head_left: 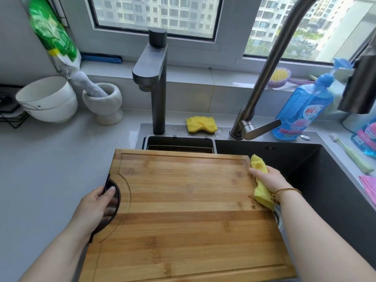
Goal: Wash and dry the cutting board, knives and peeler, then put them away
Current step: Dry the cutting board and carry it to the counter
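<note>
Bamboo cutting board [183, 210] between hands | left hand [94, 209] curled round black handle [118, 197] | right hand [268, 180] clamped on yellow cloth [258, 164] at board edge

Both forearms are bare as far as the frame shows. At the wrist of the right hand [268, 180] sits a thin bracelet [284, 192] of brownish-gold cord, looped closely round it, with a small gold-coloured charm on its inner side. The left hand [95, 208] shows a short, plain thumbnail.
</note>
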